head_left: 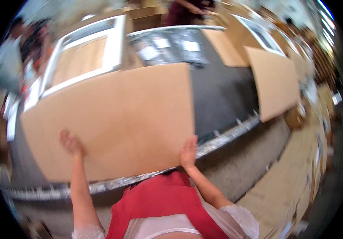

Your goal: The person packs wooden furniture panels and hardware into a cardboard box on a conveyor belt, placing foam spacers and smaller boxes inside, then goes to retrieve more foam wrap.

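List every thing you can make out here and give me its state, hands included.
Left hand: open, over the large panel; blurred, contact unclear.
Right hand: open, at the large panel's right edge.
Large cardboard panel: spread out flat.
Right-hand cardboard panel: reaching past the table's near edge.
Plastic-wrapped packets: lying side by side.
Dark table: partly covered.
Red apron: worn.

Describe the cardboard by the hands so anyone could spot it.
On the dark table, find the side nearest the red apron. The cardboard panel there has the left hand over it, right hand at its corner. It looks far larger than neighbouring panels.
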Demonstrator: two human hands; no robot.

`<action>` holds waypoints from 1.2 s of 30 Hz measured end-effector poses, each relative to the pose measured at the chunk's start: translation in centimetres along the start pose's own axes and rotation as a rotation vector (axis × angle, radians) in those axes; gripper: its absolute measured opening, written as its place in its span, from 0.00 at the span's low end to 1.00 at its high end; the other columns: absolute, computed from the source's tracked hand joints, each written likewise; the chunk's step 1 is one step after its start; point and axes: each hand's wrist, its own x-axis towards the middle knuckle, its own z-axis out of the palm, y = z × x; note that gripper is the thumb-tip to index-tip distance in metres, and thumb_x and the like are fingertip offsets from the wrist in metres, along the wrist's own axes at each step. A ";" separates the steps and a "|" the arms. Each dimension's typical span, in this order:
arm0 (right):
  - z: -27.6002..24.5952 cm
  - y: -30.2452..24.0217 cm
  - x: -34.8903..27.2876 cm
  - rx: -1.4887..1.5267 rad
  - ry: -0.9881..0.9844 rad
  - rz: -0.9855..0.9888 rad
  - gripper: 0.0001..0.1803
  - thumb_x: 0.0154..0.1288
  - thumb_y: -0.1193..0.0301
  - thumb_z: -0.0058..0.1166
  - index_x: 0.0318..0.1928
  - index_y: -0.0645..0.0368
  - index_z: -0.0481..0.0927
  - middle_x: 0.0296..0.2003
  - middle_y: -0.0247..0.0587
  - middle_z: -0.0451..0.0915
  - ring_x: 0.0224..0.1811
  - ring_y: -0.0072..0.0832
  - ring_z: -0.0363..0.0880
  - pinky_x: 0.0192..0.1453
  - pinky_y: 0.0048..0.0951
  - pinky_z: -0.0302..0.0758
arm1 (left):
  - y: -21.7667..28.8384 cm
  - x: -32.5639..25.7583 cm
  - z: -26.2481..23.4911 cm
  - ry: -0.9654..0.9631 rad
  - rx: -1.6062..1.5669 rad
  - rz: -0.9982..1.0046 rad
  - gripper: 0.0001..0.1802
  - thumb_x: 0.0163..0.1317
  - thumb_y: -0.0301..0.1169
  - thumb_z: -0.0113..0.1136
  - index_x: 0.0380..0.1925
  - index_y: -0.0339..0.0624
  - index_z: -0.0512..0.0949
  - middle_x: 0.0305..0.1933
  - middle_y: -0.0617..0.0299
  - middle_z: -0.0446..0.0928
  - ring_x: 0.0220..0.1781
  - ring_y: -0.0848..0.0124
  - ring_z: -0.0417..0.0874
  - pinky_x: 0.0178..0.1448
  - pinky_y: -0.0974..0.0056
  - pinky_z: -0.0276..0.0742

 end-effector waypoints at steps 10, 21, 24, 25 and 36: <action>-2.7 -6.0 2.5 -0.235 0.168 0.158 0.28 0.63 0.65 0.41 0.61 0.62 0.55 0.64 0.55 0.46 0.65 0.49 0.46 0.64 0.46 0.46 | -3.7 12.8 -4.4 0.074 0.008 -0.051 0.17 0.52 0.31 0.54 0.44 0.48 0.70 0.50 0.60 0.67 0.55 0.61 0.65 0.55 0.55 0.57; 6.1 -23.6 38.6 0.533 0.159 0.062 0.27 0.61 0.60 0.47 0.55 0.67 0.64 0.54 0.50 0.66 0.57 0.36 0.63 0.59 0.31 0.59 | -11.0 34.7 8.5 -0.820 -0.538 -0.650 0.31 0.61 0.53 0.40 0.55 0.41 0.65 0.56 0.60 0.66 0.58 0.69 0.64 0.59 0.66 0.60; 10.6 -25.1 47.4 0.436 -0.035 0.147 0.34 0.58 0.51 0.47 0.54 0.68 0.65 0.54 0.55 0.66 0.58 0.41 0.63 0.60 0.32 0.59 | -12.0 37.8 10.2 -0.778 -0.670 -0.543 0.34 0.61 0.55 0.37 0.58 0.41 0.61 0.59 0.58 0.63 0.61 0.65 0.60 0.59 0.64 0.60; 11.6 -22.7 50.6 0.330 -0.014 0.142 0.35 0.56 0.49 0.46 0.54 0.68 0.65 0.52 0.55 0.68 0.57 0.43 0.64 0.59 0.32 0.60 | -8.3 39.3 10.7 -0.821 -0.552 -0.369 0.32 0.61 0.53 0.39 0.55 0.39 0.64 0.57 0.55 0.65 0.59 0.64 0.64 0.57 0.64 0.62; 18.3 -25.3 58.1 -0.447 -0.236 0.077 0.14 0.56 0.70 0.43 0.40 0.54 0.79 0.42 0.42 0.78 0.46 0.37 0.76 0.43 0.38 0.73 | -9.4 46.8 28.3 -0.544 -0.059 0.236 0.19 0.60 0.39 0.39 0.35 0.34 0.74 0.39 0.45 0.75 0.42 0.52 0.75 0.47 0.55 0.68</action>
